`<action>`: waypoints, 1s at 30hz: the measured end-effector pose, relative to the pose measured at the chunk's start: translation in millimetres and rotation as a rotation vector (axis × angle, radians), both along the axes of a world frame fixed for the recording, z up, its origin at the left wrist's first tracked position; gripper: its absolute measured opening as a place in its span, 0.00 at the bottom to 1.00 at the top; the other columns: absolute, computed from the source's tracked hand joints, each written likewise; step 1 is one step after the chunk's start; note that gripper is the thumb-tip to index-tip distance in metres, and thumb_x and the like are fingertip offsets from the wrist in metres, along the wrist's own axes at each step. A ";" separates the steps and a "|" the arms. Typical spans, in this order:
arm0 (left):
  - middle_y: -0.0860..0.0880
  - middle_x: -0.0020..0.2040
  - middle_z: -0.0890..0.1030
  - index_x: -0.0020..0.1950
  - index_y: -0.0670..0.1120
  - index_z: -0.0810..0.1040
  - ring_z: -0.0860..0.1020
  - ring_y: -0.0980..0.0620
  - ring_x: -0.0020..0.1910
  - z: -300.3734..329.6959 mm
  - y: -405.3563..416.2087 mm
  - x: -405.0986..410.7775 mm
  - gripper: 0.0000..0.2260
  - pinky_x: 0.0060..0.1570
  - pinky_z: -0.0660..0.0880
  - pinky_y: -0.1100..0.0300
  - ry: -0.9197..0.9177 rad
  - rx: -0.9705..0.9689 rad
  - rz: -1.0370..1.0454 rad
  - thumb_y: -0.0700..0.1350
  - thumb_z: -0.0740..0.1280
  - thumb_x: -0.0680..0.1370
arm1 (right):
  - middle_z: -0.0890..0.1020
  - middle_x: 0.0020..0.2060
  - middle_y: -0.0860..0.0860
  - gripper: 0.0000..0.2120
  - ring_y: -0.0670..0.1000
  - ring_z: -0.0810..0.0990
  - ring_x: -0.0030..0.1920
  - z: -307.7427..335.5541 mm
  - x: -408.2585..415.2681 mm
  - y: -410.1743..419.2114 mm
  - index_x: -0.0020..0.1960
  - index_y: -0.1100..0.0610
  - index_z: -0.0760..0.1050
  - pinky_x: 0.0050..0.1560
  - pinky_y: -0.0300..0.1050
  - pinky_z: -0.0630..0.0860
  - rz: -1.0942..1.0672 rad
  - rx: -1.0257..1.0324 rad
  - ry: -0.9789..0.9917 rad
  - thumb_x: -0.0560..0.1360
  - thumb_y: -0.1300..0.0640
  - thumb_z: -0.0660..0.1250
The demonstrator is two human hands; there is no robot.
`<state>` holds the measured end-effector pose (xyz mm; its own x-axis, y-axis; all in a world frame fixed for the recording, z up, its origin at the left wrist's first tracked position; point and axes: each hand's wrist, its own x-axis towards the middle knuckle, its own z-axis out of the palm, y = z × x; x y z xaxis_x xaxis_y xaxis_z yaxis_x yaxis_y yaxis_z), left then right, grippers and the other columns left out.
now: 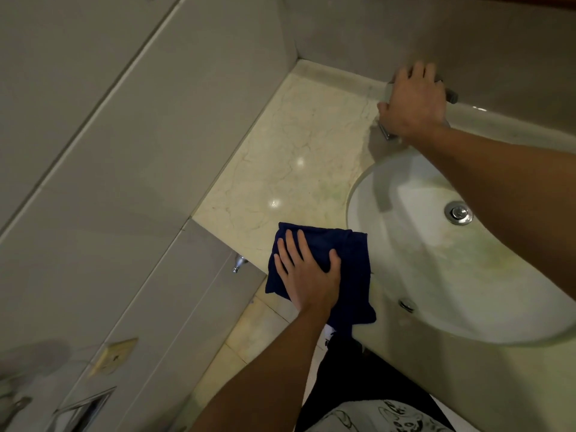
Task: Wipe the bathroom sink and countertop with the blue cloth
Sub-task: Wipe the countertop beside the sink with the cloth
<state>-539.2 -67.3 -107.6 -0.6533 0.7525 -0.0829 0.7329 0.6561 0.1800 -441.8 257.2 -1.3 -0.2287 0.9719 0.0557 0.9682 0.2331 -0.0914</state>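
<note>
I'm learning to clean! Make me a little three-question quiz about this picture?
1. True or false: the dark blue folded cloth lies inside the white oval sink basin.
2. Which hand presses on the cloth: A left hand, B right hand?
3. Fill in: the right hand rests on the metal ____ behind the basin.

Key: 1 false, it lies on the cream marble countertop edge; 2 A; 3 faucet.

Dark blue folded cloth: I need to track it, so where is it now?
In the head view, the dark blue folded cloth lies flat under the left hand on the front edge of the cream marble countertop, just left of the white oval sink.
</note>
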 end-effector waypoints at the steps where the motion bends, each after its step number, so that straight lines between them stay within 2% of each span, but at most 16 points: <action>1: 0.46 0.82 0.59 0.82 0.46 0.58 0.55 0.44 0.81 0.4 -0.7 0.1 0.36 0.80 0.51 0.45 0.004 0.001 -0.004 0.65 0.55 0.79 | 0.72 0.63 0.66 0.25 0.66 0.70 0.65 1.1 0.2 -1.1 0.68 0.64 0.69 0.62 0.64 0.71 -0.001 -0.006 0.003 0.80 0.47 0.66; 6: 0.44 0.82 0.60 0.82 0.44 0.59 0.57 0.43 0.80 -0.3 -4.9 4.9 0.35 0.80 0.52 0.45 0.033 0.031 -0.008 0.63 0.56 0.80 | 0.70 0.68 0.66 0.28 0.65 0.67 0.69 2.8 -1.1 -4.3 0.72 0.65 0.65 0.67 0.63 0.69 0.002 -0.009 0.003 0.81 0.48 0.66; 9: 0.44 0.82 0.58 0.82 0.44 0.57 0.55 0.44 0.81 2.8 -21.0 43.5 0.35 0.80 0.50 0.45 -0.005 0.024 0.029 0.63 0.55 0.81 | 0.69 0.69 0.66 0.29 0.65 0.66 0.71 1.2 -1.4 -4.2 0.73 0.65 0.64 0.67 0.63 0.68 0.003 -0.002 -0.009 0.81 0.47 0.66; 13: 0.45 0.84 0.52 0.84 0.46 0.52 0.49 0.44 0.82 5.2 -45.1 112.6 0.36 0.80 0.45 0.45 -0.077 -0.016 -0.040 0.64 0.53 0.81 | 0.69 0.68 0.65 0.28 0.65 0.67 0.70 3.9 0.4 -4.9 0.73 0.65 0.65 0.66 0.62 0.68 0.010 0.009 -0.010 0.81 0.48 0.65; 16: 0.45 0.83 0.54 0.83 0.47 0.53 0.50 0.44 0.82 6.1 -45.0 118.6 0.35 0.80 0.45 0.46 -0.074 -0.035 -0.041 0.64 0.53 0.81 | 0.70 0.68 0.66 0.27 0.65 0.67 0.69 6.4 0.6 -4.5 0.72 0.64 0.64 0.66 0.61 0.69 0.000 0.001 0.002 0.81 0.50 0.65; 22: 0.47 0.83 0.57 0.82 0.48 0.57 0.53 0.46 0.82 5.3 -20.1 67.4 0.33 0.80 0.48 0.47 -0.054 -0.009 -0.041 0.64 0.53 0.81 | 0.71 0.66 0.64 0.24 0.64 0.68 0.68 10.0 1.5 -5.4 0.70 0.62 0.67 0.64 0.61 0.69 0.001 -0.030 0.033 0.80 0.51 0.66; 26: 0.46 0.81 0.61 0.81 0.47 0.60 0.57 0.45 0.81 -0.9 21.9 -0.7 0.32 0.80 0.51 0.46 0.026 0.030 -0.074 0.62 0.53 0.82 | 0.73 0.64 0.64 0.22 0.64 0.70 0.66 8.6 1.2 -7.8 0.68 0.62 0.68 0.61 0.60 0.71 0.002 -0.007 0.030 0.80 0.51 0.66; 30: 0.46 0.82 0.59 0.81 0.47 0.60 0.55 0.45 0.81 -4.1 75.6 -41.7 0.32 0.80 0.51 0.46 0.038 0.029 -0.132 0.63 0.51 0.81 | 0.74 0.62 0.63 0.20 0.64 0.70 0.65 3.7 1.1 -3.4 0.66 0.62 0.70 0.60 0.60 0.71 0.000 0.017 0.032 0.80 0.52 0.66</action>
